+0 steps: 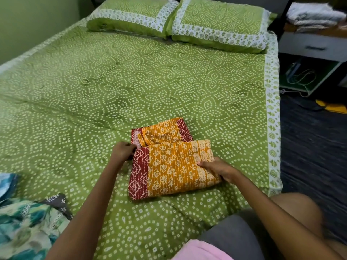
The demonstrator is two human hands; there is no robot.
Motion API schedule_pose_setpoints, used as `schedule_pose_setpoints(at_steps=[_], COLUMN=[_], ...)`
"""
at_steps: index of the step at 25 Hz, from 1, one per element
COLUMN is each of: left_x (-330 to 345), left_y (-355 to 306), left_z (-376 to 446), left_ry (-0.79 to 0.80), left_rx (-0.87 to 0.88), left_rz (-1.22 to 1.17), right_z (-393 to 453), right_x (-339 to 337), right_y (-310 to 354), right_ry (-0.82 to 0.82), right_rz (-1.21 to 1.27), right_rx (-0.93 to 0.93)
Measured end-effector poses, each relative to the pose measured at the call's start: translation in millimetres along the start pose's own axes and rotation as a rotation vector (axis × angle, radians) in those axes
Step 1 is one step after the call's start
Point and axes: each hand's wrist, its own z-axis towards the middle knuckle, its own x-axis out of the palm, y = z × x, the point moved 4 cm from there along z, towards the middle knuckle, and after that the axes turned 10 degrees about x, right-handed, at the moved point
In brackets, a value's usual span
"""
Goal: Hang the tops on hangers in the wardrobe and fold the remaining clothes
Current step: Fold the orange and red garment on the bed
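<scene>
Step in hand: folding. The orange block-print garment [170, 162] lies half-folded near the bed's [93, 81] foot edge, right of centre. Its long axis runs left-right, maroon border leftward. Left hand [123, 151] pinches the left edge; right hand [218, 168] grips the right fold. Next move likely calls for doubling it over and squaring edges.

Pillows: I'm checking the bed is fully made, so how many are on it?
2: left pillow and right pillow, side by side at the head of the bed.
</scene>
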Motion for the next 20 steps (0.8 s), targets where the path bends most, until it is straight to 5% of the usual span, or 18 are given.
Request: schedule_pose_setpoints(at_steps=[3, 5, 8, 13, 15, 18, 20], left_x=[18.6, 64.9, 119.3, 116.3, 107.5, 94.5, 85.8], left_y=[-71.3, -95.2, -43.7, -6.1, -8.5, -2.1, -14.3], left_z=[-28.6, -57.0, -69.6, -42.7, -30.4, -13.3, -12.4], left_ry=[-0.082, 0.175, 0.543, 0.413, 0.335, 0.470, 0.518], left_rx=[0.501, 0.724, 0.794, 0.801, 0.778, 0.753, 0.802], left_rz=[0.229, 0.270, 0.733, 0.882, 0.938, 0.935, 0.851], right_z=[4.2, 10.0, 4.0, -3.0, -8.2, -11.6, -15.9], right_x=[4.8, 5.0, 6.8, -12.7, -16.3, -8.0, -1.4], right_y=[10.9, 10.1, 8.4, -26.4, -36.7, -31.5, -9.3], right_ry=[0.123, 0.104, 0.004, -0.061, -0.061, -0.468, -0.557], right_rz=[0.074, 0.061, 0.087, 0.093, -0.256, -1.181, -1.234], right_rx=[-0.024, -0.053, -0.103, -0.271, -0.427, -0.796, -0.880])
